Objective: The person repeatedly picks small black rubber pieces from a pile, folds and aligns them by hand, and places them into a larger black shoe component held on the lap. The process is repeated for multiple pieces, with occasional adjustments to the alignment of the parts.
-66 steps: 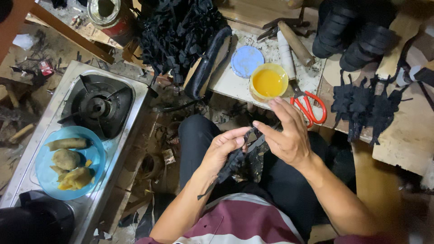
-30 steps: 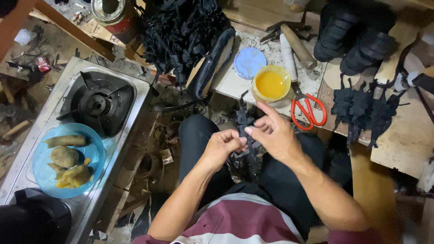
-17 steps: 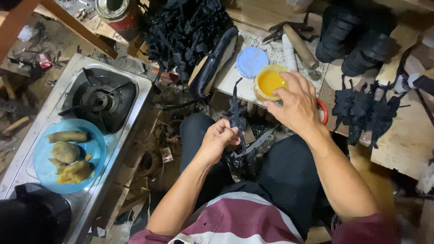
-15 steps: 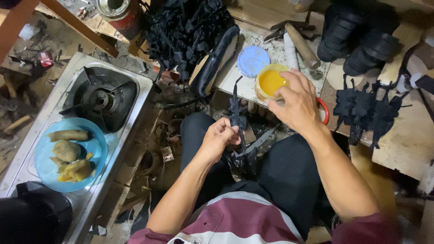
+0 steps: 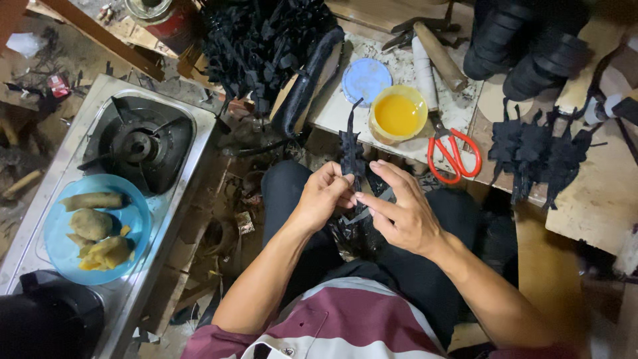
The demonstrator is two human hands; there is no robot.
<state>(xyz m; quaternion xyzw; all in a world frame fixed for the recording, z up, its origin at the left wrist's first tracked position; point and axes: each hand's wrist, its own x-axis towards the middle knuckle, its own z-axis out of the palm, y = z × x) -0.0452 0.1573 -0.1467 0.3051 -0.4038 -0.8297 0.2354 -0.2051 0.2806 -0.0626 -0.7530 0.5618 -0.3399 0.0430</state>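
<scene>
Here, the left hand (image 5: pixel 323 196) pinches a black cut strip (image 5: pixel 350 153) between thumb and fingers, holding it upright over the lap, just below the yellow bowl (image 5: pixel 397 114). The right hand (image 5: pixel 397 211) meets it from the other side, fingertips pressed to the lower part of the same strip, the remaining fingers loosely spread. More black scraps lie on the lap under both hands.

The yellow bowl stands on a worn work board (image 5: pixel 345 110) and holds an orange-yellow liquid. A round blue lid (image 5: pixel 366 78) lies just left of the bowl; red-handled scissors (image 5: pixel 454 151) lie just right of it, blades pointing up past the bowl's edge. A wooden-handled tool (image 5: pixel 439 56) rests above the bowl. Far right of the bowl, a bunch of black cut pieces (image 5: pixel 537 153) sits on a wooden bench. A large heap of black offcuts (image 5: pixel 262 43) fills the area above and left of the bowl. Well left, a gas stove (image 5: pixel 136 143) carries a blue plate (image 5: pixel 133 219) with fried food pieces on it.
</scene>
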